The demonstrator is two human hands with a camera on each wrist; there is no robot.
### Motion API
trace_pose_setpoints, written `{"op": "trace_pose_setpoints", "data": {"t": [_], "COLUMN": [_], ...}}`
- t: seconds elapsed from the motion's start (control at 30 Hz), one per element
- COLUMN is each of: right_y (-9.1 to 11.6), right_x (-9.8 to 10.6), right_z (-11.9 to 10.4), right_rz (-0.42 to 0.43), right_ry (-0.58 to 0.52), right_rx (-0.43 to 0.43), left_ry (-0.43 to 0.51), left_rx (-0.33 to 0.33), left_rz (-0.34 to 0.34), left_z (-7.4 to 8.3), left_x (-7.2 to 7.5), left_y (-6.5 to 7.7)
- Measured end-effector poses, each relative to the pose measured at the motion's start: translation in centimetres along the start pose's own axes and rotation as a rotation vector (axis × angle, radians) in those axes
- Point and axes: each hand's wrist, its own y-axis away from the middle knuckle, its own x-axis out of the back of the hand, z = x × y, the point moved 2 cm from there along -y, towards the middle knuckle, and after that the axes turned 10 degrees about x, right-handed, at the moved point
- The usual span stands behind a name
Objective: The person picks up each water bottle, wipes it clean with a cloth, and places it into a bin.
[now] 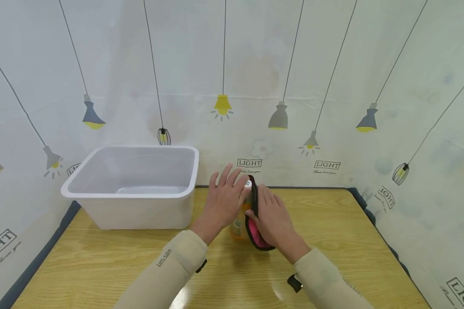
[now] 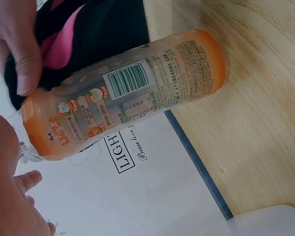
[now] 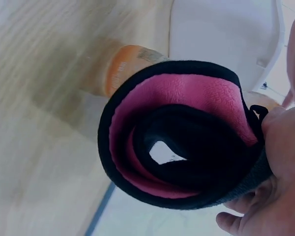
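Note:
An upright plastic bottle (image 1: 237,223) with an orange label and white cap stands on the table; its barcode side shows in the left wrist view. My left hand (image 1: 224,201) rests over the cap with fingers spread and fairly straight. Beside the bottle, on its right, is a loosely rolled cloth (image 3: 196,88), pink and fleecy inside, dark outside, with black edging. My right hand (image 1: 272,216) holds this roll, thumb at its edge close to the bottle neck and fingers along its outer side. The right wrist view looks into the coil, which partly hides the bottle.
A white plastic tub (image 1: 143,212) stands at the back left of the wooden table (image 1: 332,240). Behind the table hangs a pale wall covering (image 1: 332,141) printed with lamps. Dark edging (image 1: 357,197) runs along the table's sides and back.

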Motion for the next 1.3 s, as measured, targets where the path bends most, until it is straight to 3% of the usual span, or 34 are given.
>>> {"op": "trace_pose_setpoints", "data": {"t": [0.1, 0.33, 0.63, 1.07, 1.3], "right_y": [0.5, 1.9, 2.6, 2.8, 2.3], "right_x": [-1.1, -5.0, -7.9, -8.6, -7.2], "right_z": [0.1, -0.2, -0.2, -0.1, -0.1], "right_rz": [0.01, -0.142, -0.267, -0.263, -0.283], "right_ry": [-0.032, -0.077, -0.038, -0.032, -0.116], "right_rx": [-0.008, -0.027, -0.036, -0.042, -0.054], "left_ry": [-0.003, -0.002, -0.004, -0.014, 0.0], "left_rx": [0.001, 0.004, 0.001, -0.001, 0.008], "left_rz": [-0.008, -0.032, -0.012, -0.035, -0.044], "left_z": [0.0, 0.1, 0.3, 0.3, 0.1], "left_x": [-0.1, -0.1, 0.1, 0.1, 0.1], "left_y": [0.0, 0.0, 0.0, 0.0, -0.1]}}
